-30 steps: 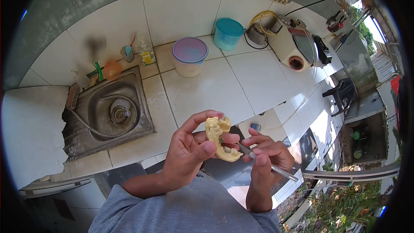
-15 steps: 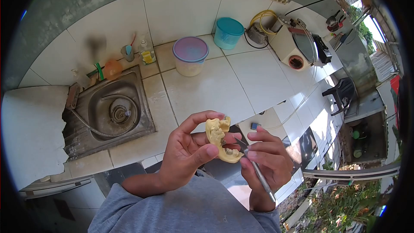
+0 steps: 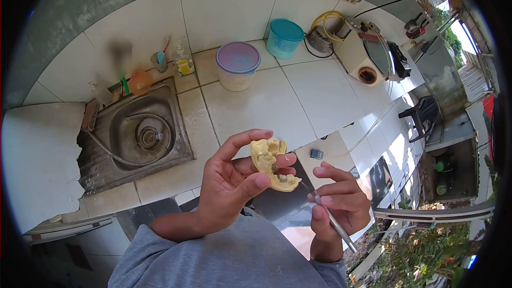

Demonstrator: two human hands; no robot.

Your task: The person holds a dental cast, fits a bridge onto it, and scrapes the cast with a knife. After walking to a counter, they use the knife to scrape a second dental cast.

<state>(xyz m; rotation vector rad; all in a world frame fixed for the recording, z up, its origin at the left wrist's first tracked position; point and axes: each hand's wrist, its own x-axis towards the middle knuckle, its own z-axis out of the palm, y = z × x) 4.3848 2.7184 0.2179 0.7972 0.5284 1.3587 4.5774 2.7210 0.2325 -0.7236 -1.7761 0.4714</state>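
A yellow dental cast [image 3: 263,156], horseshoe-shaped with tooth forms and some grey metal-looking patches, is held up before my chest. My left hand [image 3: 228,184] grips it, thumb on the near side and fingers around the back. In my right hand [image 3: 342,202] is a slim metal carving knife [image 3: 337,225], pinched between thumb and fingers like a pen. Its tip points up and left, close to the lower right end of the cast. The handle's rear end sticks out below my palm.
A steel sink [image 3: 140,133] with a hose is set into the tiled counter [image 3: 256,106] at left. Behind are a purple-lidded tub [image 3: 238,69], a teal-lidded tub [image 3: 284,40] and a cream machine [image 3: 360,56]. Soap bottles [image 3: 183,61] line the wall.
My right hand has moved right and down, drawing the knife back from the cast. My left hand has raised the cast slightly and shifted it left.
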